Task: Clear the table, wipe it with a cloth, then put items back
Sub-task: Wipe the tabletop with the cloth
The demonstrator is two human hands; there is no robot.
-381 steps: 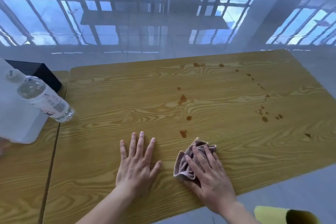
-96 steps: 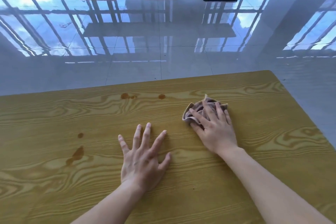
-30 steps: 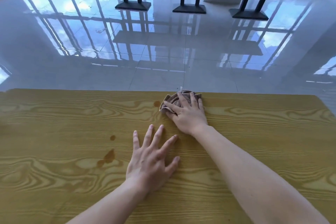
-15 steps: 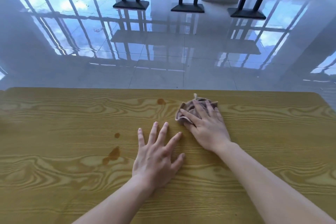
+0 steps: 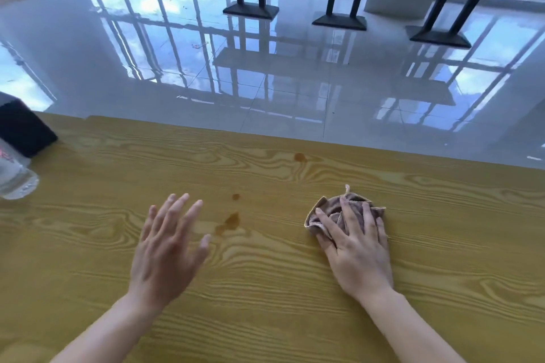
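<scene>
Hands both without any grip: left hand [image 5: 165,253] spread and blurred low over the surface [image 5: 295,318], holding nothing, contact with the wood impossible to confirm; right hand [image 5: 358,247] laid flat, straight fingers pressing down on the crumpled pinkish cloth [image 5: 330,209] rather than clutching it. Cloth bunched on the right half of the surface, well apart from the 3 brown stains left to wipe: a larger smear [image 5: 231,219] and a small dot [image 5: 235,196] just beside the left fingertips, plus 1 spot [image 5: 300,157] near the far edge. Probably mid-wipe, with the put-back step not yet begun. Main risk: skipping the far spot, lying off the line between the cloth and the 2 nearer marks. Next: smearing instead of lifting, given a wadded cloth with little flat face and perhaps a soiled underside; worth refolding to a clean side. Also possible: cloth slipping out from under a flat palm on a fast leftward sweep, with no curled finger to keep it. Left hand placed right in that sweep path, so either a collision or a palm dragged through the wet smear. At the left edge of view, the bottom of a clear plastic bottle [image 5: 14,180] and a black box [image 5: 23,132]; a long careless stroke or a swinging left arm enough to knock the bottle toward the glossy floor [image 5: 265,82]. Far spot close to the edge, so an overshoot there likely to push the cloth off.
</scene>
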